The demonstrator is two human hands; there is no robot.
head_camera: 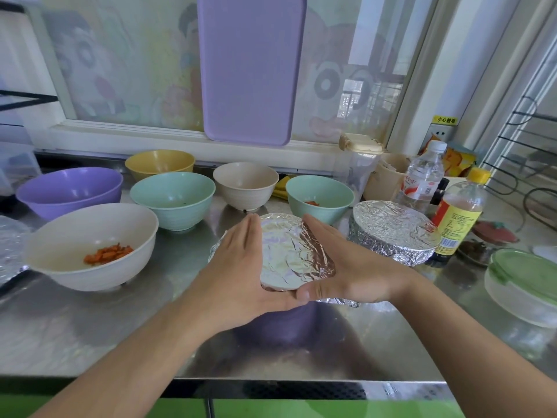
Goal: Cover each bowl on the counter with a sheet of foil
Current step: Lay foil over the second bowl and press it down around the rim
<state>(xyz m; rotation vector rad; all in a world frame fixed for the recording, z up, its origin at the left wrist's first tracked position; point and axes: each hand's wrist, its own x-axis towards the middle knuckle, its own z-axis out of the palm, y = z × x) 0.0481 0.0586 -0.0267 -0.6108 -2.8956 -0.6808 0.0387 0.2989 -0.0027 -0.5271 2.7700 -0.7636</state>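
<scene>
Both hands, left [238, 260] and right [340, 260], lie flat with fingers straight, cupping the foil [286, 254] against the rim of the near-centre bowl on the bench [90, 333], likely to crimp it. One foil-covered bowl [394, 230] stands right; six open bowls [174, 199] wait behind.

Bench [90, 333]: brushed metal, smooth, dull sheen with soft reflections. Foil sheet [289, 254] over the near bowl: thin metal, creased, bright and glossy. Second foil-covered bowl [394, 230]: same crinkled, shiny finish. Open bowls, e.g. cream bowl [90, 233] and purple bowl [69, 188]: matt, smooth plastic-like surface. Water bottle [422, 176]: clear glossy plastic. Purple board [250, 67]: matt, finely textured plastic.
</scene>
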